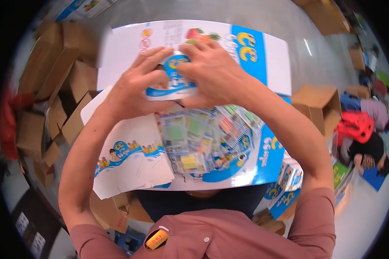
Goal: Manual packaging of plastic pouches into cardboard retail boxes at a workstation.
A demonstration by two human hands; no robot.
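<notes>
Between my two hands is a small blue and white printed carton (173,77), lifted over the middle of the work surface. My left hand (140,84) closes on its left side, fingers bent over the top edge. Around the right side curl the fingers of my right hand (209,71). Just below my hands lies a pile of small clear packets (194,134) with green, yellow and pink contents. To their left is a stack of flat white carton blanks (132,155) with a blue printed band. What sits inside the held carton is hidden.
A large white and blue printed cardboard sheet (276,64) forms the work surface. Brown cardboard boxes (39,134) crowd the left, and an open one (317,103) stands at the right. Small printed cartons (285,185) sit by my right elbow. Another person (367,151) is at the far right.
</notes>
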